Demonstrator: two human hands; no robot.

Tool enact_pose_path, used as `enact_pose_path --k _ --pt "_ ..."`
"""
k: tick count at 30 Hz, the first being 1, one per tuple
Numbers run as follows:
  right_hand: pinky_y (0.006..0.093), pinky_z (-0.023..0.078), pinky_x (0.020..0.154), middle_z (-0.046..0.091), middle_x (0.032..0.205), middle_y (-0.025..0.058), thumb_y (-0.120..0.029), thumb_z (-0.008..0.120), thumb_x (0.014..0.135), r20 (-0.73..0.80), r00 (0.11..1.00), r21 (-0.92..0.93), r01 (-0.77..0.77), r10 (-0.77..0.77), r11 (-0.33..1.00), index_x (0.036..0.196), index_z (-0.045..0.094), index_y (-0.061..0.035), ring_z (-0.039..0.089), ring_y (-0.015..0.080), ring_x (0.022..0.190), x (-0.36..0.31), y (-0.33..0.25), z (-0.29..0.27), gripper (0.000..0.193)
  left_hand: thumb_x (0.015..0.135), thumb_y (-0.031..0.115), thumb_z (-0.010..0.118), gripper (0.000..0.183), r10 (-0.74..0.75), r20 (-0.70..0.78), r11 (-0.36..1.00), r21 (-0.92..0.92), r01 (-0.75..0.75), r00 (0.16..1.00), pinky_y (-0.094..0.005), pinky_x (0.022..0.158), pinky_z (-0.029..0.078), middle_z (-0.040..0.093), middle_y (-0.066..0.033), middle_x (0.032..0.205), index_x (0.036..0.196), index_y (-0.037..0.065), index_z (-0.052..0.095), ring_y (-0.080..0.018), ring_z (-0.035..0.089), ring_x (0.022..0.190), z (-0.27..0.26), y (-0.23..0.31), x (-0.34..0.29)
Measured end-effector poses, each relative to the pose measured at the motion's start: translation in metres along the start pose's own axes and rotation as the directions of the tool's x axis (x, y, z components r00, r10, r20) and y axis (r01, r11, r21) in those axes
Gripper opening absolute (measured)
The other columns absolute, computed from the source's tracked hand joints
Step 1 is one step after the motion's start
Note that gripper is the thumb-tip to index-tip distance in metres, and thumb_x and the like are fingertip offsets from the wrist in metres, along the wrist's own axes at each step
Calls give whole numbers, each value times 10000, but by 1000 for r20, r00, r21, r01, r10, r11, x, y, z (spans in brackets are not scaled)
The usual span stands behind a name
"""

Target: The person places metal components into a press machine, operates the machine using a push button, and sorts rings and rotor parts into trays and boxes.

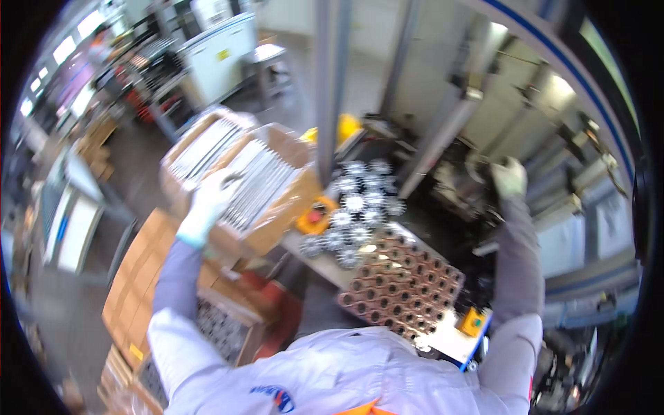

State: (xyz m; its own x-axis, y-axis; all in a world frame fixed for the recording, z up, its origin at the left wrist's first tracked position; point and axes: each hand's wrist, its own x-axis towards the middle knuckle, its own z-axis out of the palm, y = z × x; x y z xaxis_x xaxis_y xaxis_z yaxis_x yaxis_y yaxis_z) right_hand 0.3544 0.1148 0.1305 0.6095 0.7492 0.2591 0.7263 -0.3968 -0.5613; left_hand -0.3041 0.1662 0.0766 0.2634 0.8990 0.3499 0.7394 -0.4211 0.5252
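My left hand [209,199], in a white glove, is at an open cardboard box [277,232] full of slim silvery rods [259,183] lined up in rows. Its fingers reach over the rods near the box's left side; blur hides whether they pinch one. On the far right, my right hand [510,180], also gloved, is raised inside the machine [460,173] among dark metal fixtures. Those fingers look closed, but what they hold, if anything, cannot be made out.
Between my arms, silvery finned round parts [356,204] are heaped beside rows of copper-coloured ring-shaped parts [401,280]. A yellow box with a red button [316,216] and another yellow switch box [472,321] flank them. A metal post [325,97] rises ahead. Cardboard cartons [149,277] stand left.
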Motion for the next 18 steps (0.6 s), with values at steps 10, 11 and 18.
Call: enact_pose_path --k 10,11,18 --pt "394 504 954 636 1159 219 50 532 830 -269 866 89 457 -421 885 1254 587 -10 622 334 1104 -114 -49 -13 431 945 255 550 432 307 512 924 42 -381 802 -435 1011 459 615 -225 1264 1308 22 566 -381 587 1157 109 -37 90" --pt "399 511 928 633 1156 214 34 553 819 -92 922 125 384 -375 915 1251 587 -7 625 338 1044 -131 -25 -11 435 939 242 550 415 350 494 931 -93 -352 796 -433 1007 459 625 -227 1246 1287 18 584 -380 590 1153 132 -34 96" --pt "366 479 1028 624 1260 183 -83 559 915 -71 997 371 36 -10 928 1348 543 -23 597 297 1189 -289 77 -28 438 871 185 656 303 176 313 983 -95 -154 933 -379 890 504 703 -167 1089 1116 7 675 -288 658 990 156 -5 104"
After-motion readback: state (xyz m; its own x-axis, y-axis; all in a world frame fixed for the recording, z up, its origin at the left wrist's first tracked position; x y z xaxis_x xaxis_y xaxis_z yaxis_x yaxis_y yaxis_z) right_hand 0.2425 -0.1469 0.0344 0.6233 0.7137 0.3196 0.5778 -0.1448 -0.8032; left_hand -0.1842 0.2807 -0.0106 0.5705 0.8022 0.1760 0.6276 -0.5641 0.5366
